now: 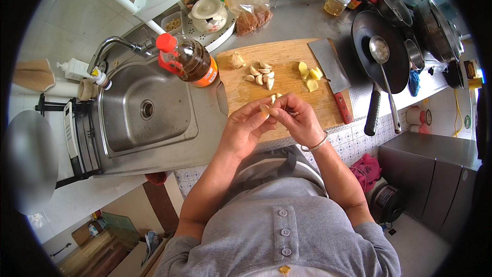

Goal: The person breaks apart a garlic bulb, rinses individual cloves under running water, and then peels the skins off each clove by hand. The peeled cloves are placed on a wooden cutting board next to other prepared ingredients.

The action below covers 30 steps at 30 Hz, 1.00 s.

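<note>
Between the fingertips of my left hand [249,122] is a garlic clove [264,110], held above the near edge of a wooden cutting board [250,100]. The thumb and fingers of my right hand [296,120] pinch at the same clove. Just beyond my fingers, pale cloves [275,97] lie on the board, partly hidden. Farther up is a pile of unpeeled garlic cloves [262,74], with a piece of garlic bulb [237,60] to its upper left. Slices of ginger [310,75] lie to the right, beside a cleaver [331,65] with a red handle.
Left of the board stand a large plastic bottle [192,60] of dark liquid and a steel sink [148,130]. On the right, a black wok [361,42] holds a metal ladle [379,50]. A zip bag [250,7] and a lidded ceramic pot [208,17] are at the back.
</note>
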Available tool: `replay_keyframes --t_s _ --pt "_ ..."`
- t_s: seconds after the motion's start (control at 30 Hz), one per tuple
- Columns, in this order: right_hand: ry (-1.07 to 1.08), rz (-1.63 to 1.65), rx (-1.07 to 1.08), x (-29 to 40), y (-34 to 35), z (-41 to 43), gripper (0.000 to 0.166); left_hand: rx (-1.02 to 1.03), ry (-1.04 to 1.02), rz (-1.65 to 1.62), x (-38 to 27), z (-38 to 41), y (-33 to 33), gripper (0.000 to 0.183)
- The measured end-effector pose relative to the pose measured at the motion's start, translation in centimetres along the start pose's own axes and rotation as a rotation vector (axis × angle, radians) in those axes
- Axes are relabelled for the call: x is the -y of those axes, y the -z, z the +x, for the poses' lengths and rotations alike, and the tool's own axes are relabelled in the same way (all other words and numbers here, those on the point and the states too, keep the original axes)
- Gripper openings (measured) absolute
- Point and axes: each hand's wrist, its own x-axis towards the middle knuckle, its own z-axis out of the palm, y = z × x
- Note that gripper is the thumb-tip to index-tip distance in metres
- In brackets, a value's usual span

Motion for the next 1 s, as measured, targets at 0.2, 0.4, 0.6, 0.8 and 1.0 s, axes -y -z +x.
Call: replay_keyframes --t_s 0.2,0.4,0.6,0.8,1.0 --pt "-0.085 0.070 0.013 1.0 0.0 -0.3 0.014 0.058 0.001 0.058 -0.4 0.0 -0.6 0.030" --pt "-0.310 0.710 0.166 -0.5 1.1 -0.8 0.016 0.251 0.094 0.090 -1.5 0.1 -0.4 0.029" --pt "-0.439 0.946 0.162 0.3 0.9 -1.3 0.015 0.385 0.081 -0.062 -0.8 0.3 0.3 0.028" --pt "-0.353 0.670 -0.028 -0.2 0.9 -0.5 0.018 0.142 -0.010 0.068 -0.5 0.2 0.1 0.027" --pt "-0.124 -0.113 -0.254 -0.1 0.7 -0.9 0.017 -0.049 -0.357 0.725 -1.2 0.0 -1.6 0.027"
